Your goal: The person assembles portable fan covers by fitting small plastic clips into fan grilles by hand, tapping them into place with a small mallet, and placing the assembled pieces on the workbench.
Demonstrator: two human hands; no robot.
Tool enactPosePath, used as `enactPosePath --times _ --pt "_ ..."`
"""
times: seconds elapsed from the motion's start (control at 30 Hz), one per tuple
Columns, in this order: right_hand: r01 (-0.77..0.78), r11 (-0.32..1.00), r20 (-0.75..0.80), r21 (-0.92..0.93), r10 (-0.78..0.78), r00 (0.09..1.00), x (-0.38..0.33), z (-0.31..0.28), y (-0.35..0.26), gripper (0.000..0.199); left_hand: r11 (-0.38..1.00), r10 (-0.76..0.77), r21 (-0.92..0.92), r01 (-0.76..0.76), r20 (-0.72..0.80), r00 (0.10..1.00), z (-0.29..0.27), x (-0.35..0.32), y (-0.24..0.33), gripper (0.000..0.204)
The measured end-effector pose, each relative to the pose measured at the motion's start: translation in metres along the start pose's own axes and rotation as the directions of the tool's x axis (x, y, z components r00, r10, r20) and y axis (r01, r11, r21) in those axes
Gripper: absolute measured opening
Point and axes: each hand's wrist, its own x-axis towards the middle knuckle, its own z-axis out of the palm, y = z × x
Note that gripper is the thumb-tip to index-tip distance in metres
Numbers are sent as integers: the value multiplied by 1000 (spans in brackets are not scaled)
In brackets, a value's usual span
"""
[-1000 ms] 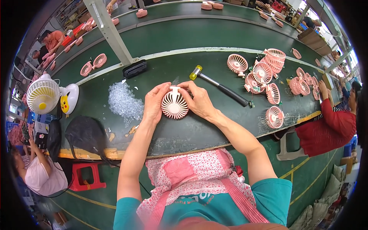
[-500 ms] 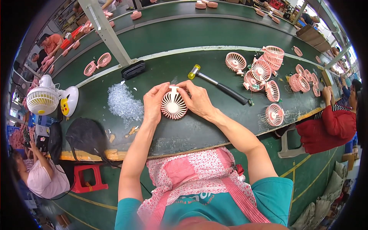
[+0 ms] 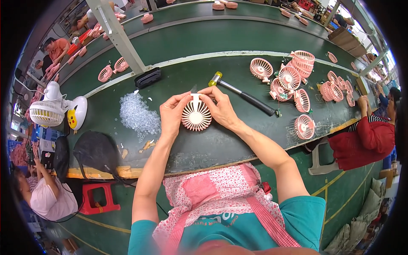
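Observation:
Between my two hands is a pale pink fan housing (image 3: 196, 116), its round slatted grille toward me and its short neck pointing away. My left hand (image 3: 173, 114) pinches the neck from the left, thumb and forefinger closed on it. From the other side my right hand (image 3: 222, 109) grips the same neck, fingers bent around it. A small clear piece (image 3: 194, 89) shows at the far end of the neck; its shape is hard to make out. Just left of my hands lies a heap of small clear plastic parts (image 3: 138, 114).
A yellow-headed hammer (image 3: 242, 93) lies right of my hands, before several pink fan housings (image 3: 290, 78). A black case (image 3: 148, 78) sits by the metal post (image 3: 117, 36). At left stand a white desk fan (image 3: 47, 111) and a black bag (image 3: 97, 149). A co-worker in red (image 3: 361, 142) sits at right.
My hands and the fan housing have shifted slightly to the right and turned a little. On the belt beyond, pink housings have moved along. The hammer and clear parts stay put.

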Motion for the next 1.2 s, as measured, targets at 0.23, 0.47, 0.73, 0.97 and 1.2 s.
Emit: enactPosePath --times 0.23,0.47,0.73,0.97,1.2 --pt "125 934 -79 -336 -160 984 1 3 1 14 791 356 534 -299 -3 935 18 -12 5 24" --pt "174 920 -33 -350 -198 980 3 6 -2 13 909 173 397 -128 -80 982 7 0 -3 26" --pt "7 989 -6 -146 -8 1000 3 4 3 14 784 244 576 -229 52 968 -2 5 -3 29" --pt "-536 650 330 538 422 844 10 -6 6 17 999 -29 36 25 110 994 -9 9 6 9" --pt "-613 372 448 697 442 777 16 -7 -5 17 955 272 86 -283 123 955 3 3 3 15"
